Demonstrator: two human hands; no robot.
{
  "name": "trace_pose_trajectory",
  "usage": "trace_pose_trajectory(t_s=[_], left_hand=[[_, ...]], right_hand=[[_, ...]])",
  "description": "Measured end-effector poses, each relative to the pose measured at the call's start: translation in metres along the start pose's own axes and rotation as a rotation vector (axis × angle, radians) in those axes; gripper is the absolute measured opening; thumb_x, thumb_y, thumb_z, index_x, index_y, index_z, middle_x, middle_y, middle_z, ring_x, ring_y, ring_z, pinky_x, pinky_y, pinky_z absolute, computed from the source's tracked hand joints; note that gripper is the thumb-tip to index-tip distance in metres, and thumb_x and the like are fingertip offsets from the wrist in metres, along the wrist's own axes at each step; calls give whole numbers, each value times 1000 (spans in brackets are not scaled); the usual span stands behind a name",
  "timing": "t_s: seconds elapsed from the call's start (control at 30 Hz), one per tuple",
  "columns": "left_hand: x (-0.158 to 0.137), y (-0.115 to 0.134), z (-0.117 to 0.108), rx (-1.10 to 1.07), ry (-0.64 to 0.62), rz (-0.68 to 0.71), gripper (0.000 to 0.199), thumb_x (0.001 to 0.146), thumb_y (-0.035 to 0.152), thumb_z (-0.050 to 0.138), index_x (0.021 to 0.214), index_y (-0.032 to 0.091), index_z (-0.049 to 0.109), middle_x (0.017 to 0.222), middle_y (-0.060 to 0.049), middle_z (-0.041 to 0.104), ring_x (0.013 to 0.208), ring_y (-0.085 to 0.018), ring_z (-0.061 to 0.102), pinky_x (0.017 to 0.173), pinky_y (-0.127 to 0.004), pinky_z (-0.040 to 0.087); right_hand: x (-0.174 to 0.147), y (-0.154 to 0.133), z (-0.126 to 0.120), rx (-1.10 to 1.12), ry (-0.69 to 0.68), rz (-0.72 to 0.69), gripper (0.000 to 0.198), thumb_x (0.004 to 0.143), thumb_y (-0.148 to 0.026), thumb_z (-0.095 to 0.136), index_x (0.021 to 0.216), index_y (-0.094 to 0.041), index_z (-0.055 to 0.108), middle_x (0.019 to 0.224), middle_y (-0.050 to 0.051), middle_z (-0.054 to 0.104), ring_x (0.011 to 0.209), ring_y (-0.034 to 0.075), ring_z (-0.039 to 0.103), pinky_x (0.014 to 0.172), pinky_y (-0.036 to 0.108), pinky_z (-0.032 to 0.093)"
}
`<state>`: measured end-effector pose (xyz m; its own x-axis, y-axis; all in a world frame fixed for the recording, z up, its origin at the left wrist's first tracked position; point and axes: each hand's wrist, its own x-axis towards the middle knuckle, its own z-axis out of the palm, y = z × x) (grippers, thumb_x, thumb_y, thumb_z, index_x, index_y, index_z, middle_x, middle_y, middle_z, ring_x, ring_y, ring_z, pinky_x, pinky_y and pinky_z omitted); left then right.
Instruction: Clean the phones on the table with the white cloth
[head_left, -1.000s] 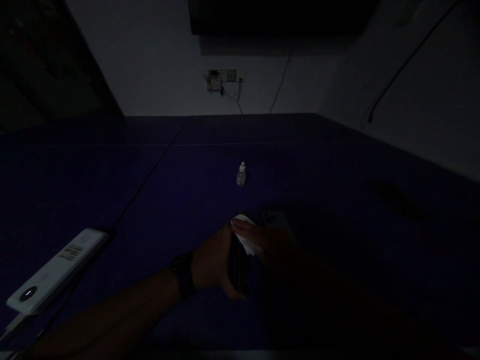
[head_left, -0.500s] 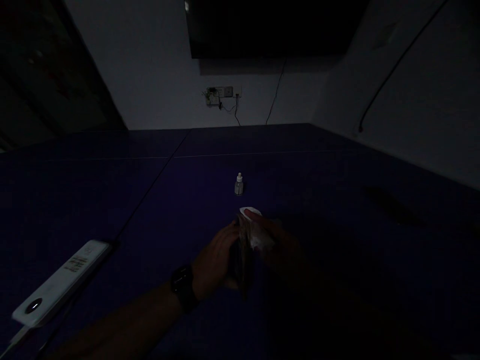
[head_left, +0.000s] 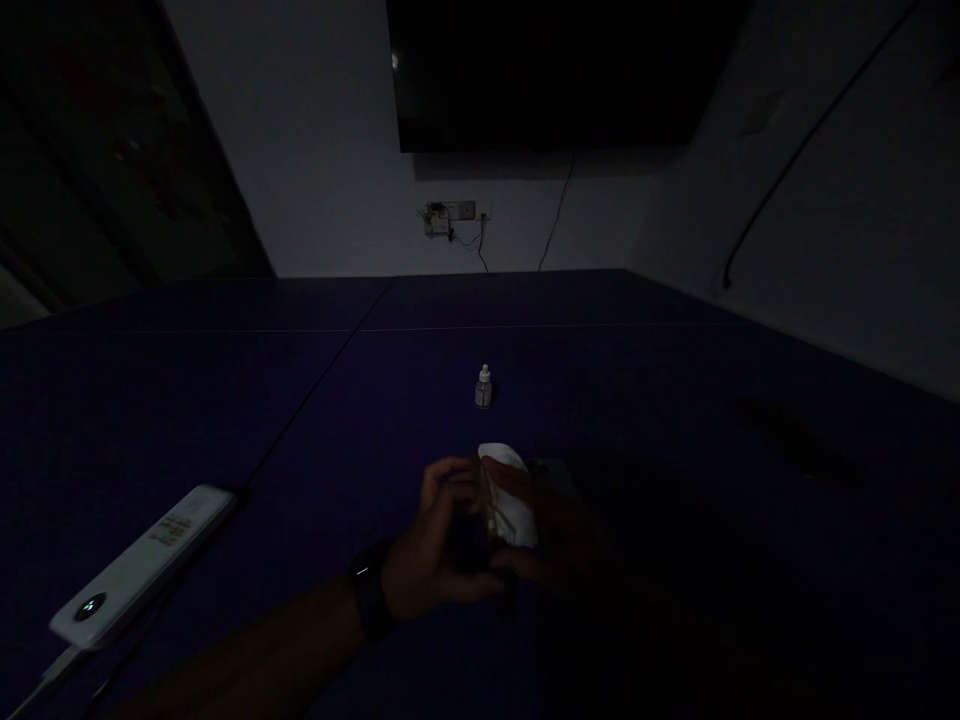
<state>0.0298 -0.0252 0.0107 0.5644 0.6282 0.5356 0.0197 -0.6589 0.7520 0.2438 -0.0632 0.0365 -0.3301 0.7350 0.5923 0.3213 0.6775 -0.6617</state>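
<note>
In the dim light, both my hands meet around a white rounded object with a brownish, card-like edge on its left side; its kind cannot be made out. My left hand, with a dark watch at the wrist, curls its fingers and thumb about the left edge. From the other side, my right hand lies across the white face, fingers closed on it and mostly lost in shadow. Beyond them a small clear bottle with a white cap stands upright, apart from both hands.
A long white power strip or power bank with a cable lies at the left on the dark blue surface. A dark flat shape lies at the right. On the far wall are sockets with cords, beneath a large dark screen.
The held object has turned so that more of its white face shows. My left fingers have gone from lying flat along its side to curling around its edge. The view has tilted up slightly.
</note>
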Motion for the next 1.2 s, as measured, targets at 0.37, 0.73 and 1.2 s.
trace_pose_trajectory(t_s=[0.37,0.73,1.2], left_hand=[[5,3,-2,11,-162,133,69,71,19,73,133,23,43,146,-15,42,139,-35,41,113,-53,40],[7,4,2,44,-290,119,72,92,50,64,150,24,33,155,-16,30,143,-36,37,116,-51,39],[8,2,3,80,-256,162,68,93,55,63,148,24,37,154,-15,33,140,-35,40,116,-48,40]], right_hand=[[6,-16,-21,407,237,204,32,92,-43,68,122,-32,70,82,3,76,61,17,69,50,23,58],[2,-11,-14,211,-49,42,58,88,-34,69,144,-27,55,142,12,61,125,30,63,100,42,55],[1,-10,-21,-233,-72,-257,51,99,-28,50,150,-30,47,140,6,63,127,22,62,105,36,54]])
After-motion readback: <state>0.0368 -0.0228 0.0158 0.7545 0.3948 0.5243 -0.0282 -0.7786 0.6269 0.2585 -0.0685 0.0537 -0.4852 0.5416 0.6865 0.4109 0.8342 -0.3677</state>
